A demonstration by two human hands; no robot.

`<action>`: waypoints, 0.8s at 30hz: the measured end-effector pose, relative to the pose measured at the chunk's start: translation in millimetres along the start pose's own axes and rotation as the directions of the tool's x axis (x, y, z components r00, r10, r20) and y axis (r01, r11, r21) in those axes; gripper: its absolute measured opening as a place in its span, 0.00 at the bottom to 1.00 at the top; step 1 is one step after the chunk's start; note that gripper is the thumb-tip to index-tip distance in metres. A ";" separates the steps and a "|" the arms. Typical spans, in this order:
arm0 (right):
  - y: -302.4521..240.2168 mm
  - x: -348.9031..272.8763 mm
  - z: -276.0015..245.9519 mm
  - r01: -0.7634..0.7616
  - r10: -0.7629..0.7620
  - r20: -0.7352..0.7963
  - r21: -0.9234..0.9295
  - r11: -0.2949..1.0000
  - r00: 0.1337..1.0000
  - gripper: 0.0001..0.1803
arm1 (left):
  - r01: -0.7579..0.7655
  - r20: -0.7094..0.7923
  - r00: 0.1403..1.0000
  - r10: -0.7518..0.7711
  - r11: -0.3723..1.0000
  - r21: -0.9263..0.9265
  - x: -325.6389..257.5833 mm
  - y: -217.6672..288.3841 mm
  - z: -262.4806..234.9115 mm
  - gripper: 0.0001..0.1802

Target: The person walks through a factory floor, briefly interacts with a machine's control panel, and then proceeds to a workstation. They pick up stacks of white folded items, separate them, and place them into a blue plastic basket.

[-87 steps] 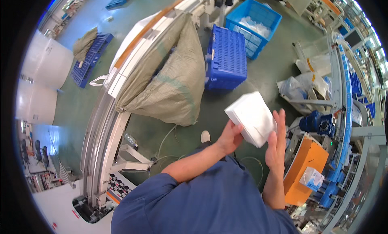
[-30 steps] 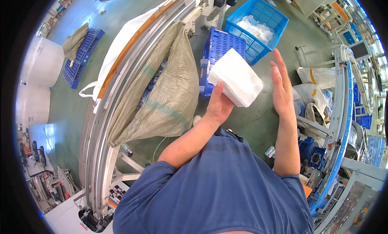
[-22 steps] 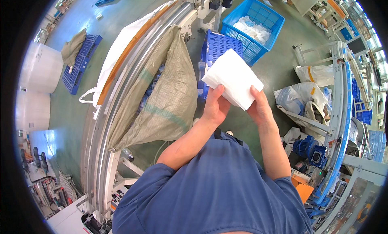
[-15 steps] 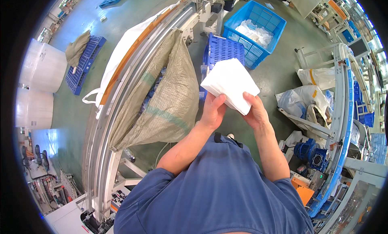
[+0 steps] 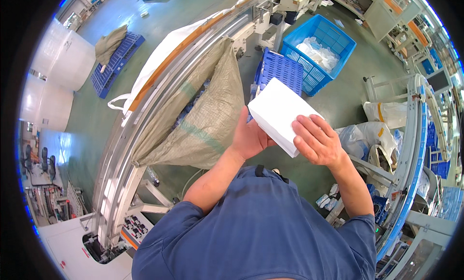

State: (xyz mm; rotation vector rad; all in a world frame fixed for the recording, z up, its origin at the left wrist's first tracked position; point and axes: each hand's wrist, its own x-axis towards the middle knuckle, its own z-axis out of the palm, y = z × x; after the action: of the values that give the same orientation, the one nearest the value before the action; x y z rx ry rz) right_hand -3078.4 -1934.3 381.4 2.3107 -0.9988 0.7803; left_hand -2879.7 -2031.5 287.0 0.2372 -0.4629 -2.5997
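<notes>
A thick stack of white sheets [image 5: 280, 109], soft like tissue, is held between my two hands in front of my body. My left hand [image 5: 250, 135] cradles its left end, thumb up along the edge; the fingers go under it and are partly hidden. My right hand [image 5: 316, 141] grips the right end with its fingers laid over the top face and the thumb at the near edge. The stack lies tilted, its layered side edge facing me. Behind it stands a blue plastic slatted pallet or crate [image 5: 286, 71], partly covered by the stack.
To the left, a beige woven sack [image 5: 208, 120] hangs open beside a curved conveyor rail [image 5: 113, 183]. A blue crate [image 5: 319, 28] with crumpled white material [image 5: 316, 54] stands beyond. On the right are white bags [image 5: 384, 114] and another curved conveyor with a blue edge [image 5: 411, 169].
My right hand has shifted from pinching the stack's near edge to lying over its right end. The stack has squared up and turned slightly. The view has shifted somewhat.
</notes>
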 end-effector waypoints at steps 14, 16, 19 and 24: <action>-37.8 49.2 -49.5 -0.614 0.595 0.638 0.736 -0.286 0.488 0.63 | 0.003 -0.359 0.933 0.005 1.000 0.021 -17.3 26.5 -76.2 0.38; -24.9 31.0 3.3 -0.616 0.474 0.792 0.603 -0.508 0.384 0.63 | 0.034 -0.186 0.980 -0.064 0.986 -0.163 -13.9 10.4 -65.3 0.39; -8.2 -17.2 67.4 -0.705 0.506 0.846 0.464 -0.536 0.172 0.52 | 0.034 -0.155 0.986 -0.059 0.987 -0.155 -33.2 6.2 -38.4 0.45; -7.4 -21.3 89.7 -0.735 0.440 0.887 0.390 -0.555 0.139 0.51 | 0.013 -0.263 0.965 -0.015 1.000 -0.008 -60.5 -4.1 -78.1 0.41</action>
State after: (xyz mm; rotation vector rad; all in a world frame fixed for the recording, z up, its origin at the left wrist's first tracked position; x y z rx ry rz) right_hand -3057.6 -1976.6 301.8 1.9388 -3.3014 2.3560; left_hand -2809.6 -2020.3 218.1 0.5778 -0.3586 -2.5326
